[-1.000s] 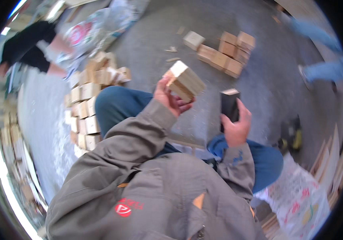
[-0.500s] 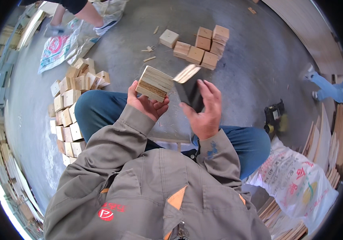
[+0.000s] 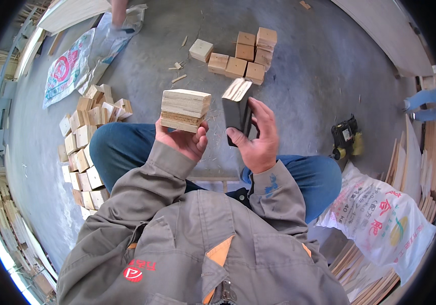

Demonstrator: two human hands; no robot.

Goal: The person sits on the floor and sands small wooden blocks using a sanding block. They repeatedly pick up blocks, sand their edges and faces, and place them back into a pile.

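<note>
A layered pale wooden block (image 3: 185, 108) rests in my left hand (image 3: 181, 143), whose fingers close round its lower part. My right hand (image 3: 262, 138) grips a sanding block (image 3: 237, 116) with dark sides and a pale, streaked wooden end, thumb on one side and fingers on the other. The two blocks are apart, held at about the same height above my lap. Beyond them on the floor stand several wooden blocks (image 3: 236, 66) in a close group, with one paler block (image 3: 201, 49) just to their left.
A big pile of wooden blocks (image 3: 83, 137) lies by my left knee. A printed sack (image 3: 68, 71) is spread at the far left, under another person's hand (image 3: 119, 12). At right are a black-and-yellow power tool (image 3: 345, 134), a white sack (image 3: 381, 223), wood strips (image 3: 363, 269) and a person's legs (image 3: 426, 101).
The wooden block has turned to a more level position, and the sanding block has become more upright. A gap has opened between them. The other person at far left has moved mostly out of view.
</note>
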